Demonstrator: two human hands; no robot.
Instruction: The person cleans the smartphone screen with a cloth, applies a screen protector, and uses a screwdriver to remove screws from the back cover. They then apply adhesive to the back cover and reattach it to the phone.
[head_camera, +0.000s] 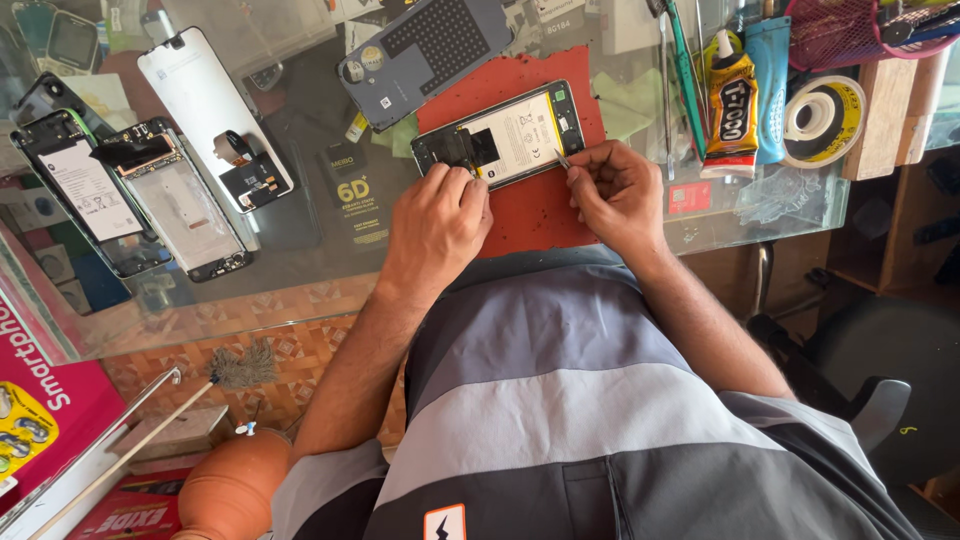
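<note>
Phone (510, 137) lies opened on the red mat (530, 210), long axis slanting from lower left up to the right. Your left hand (437, 225) presses its left end, fingers curled; your right hand (617, 190) pinches thin tweezers (562, 158) at its lower edge. Pink mesh basket (835, 35) top right holds pens.

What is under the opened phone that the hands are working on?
A red mat lies under the opened phone, on the glass table. The mat's part beneath the phone is hidden.
</note>
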